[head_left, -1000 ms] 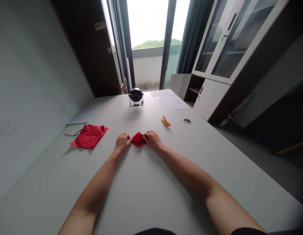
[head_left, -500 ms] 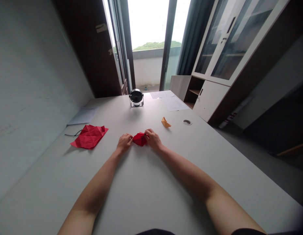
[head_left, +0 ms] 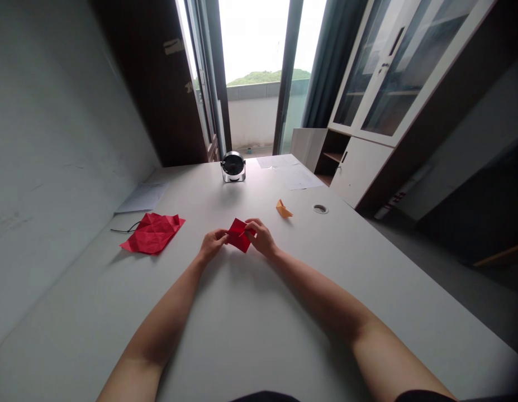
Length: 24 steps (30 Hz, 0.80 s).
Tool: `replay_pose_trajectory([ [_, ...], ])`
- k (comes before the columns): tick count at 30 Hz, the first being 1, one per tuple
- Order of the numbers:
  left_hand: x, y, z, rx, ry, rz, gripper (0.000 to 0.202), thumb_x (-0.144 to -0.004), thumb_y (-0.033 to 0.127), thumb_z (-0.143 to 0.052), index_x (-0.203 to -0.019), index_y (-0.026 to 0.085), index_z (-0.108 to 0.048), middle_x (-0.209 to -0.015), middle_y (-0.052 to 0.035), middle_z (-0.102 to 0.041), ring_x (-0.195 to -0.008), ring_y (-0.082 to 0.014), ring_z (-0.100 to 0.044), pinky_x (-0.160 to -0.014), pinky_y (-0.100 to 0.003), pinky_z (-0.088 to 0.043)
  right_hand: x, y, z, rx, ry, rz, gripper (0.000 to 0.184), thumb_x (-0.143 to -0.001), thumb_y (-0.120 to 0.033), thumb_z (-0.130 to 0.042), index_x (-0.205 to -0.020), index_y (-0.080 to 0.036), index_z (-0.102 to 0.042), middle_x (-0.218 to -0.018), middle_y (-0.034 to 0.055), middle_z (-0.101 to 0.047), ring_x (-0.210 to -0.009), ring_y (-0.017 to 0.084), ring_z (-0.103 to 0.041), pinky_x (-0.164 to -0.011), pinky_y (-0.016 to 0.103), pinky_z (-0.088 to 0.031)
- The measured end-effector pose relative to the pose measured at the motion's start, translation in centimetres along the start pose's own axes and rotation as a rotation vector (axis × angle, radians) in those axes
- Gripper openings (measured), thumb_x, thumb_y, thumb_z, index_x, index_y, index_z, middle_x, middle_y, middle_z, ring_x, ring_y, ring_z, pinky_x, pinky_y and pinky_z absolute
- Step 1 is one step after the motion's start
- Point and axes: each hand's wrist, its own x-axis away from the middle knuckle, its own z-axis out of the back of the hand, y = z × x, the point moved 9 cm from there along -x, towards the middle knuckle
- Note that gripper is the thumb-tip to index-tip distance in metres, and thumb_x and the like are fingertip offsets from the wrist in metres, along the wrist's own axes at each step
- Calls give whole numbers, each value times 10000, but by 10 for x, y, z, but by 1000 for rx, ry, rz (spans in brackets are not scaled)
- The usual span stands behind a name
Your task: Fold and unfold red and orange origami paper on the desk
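Between my two hands is a small folded piece of red paper (head_left: 238, 237), now roughly diamond-shaped with a crease across its middle. My left hand (head_left: 213, 244) pinches its left corner. My right hand (head_left: 260, 237) is closed on its right side, thumb and fingers over the paper and partly hiding it. Farther left lies a larger creased sheet of red paper (head_left: 153, 234), with a thin black cord (head_left: 127, 230) sticking out from its left edge. To the right, beyond my right hand, sits a small folded orange paper piece (head_left: 283, 209).
The white table (head_left: 250, 335) runs along a wall on the left. A round black-and-silver device on a stand (head_left: 233, 166) is at the back. White sheets (head_left: 303, 177) lie at the far right, another paper (head_left: 142, 198) at the left. A cable hole (head_left: 320, 209) is near the right edge.
The red paper in my hands has gone from a compact, rounded bundle to a flatter, wider diamond. My hands have barely shifted. Everything else on the table stays put.
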Motion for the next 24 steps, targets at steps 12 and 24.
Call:
replay_pose_trajectory([
  [12, 9, 22, -8, -191, -5, -66, 215, -801, 390, -691, -863, 196, -759, -724, -23, -715, -663, -156, -610, -641, -245, -456, 3, 14, -3, 103, -78, -212, 318, -859, -282, -585, -1174, -244, -609, -723, -37, -615, -642, 135, -539, -649, 250, -412],
  [24, 11, 21, -26, 132, -120, 6, 378, -796, 484, -718, -961, 145, -742, -861, -63, -733, -761, -186, -649, -712, -277, -509, 11, 30, -23, -172, -149, -345, 309, -867, -480, -586, -794, -181, -617, -659, -16, -574, -593, 117, -473, -546, 224, -358],
])
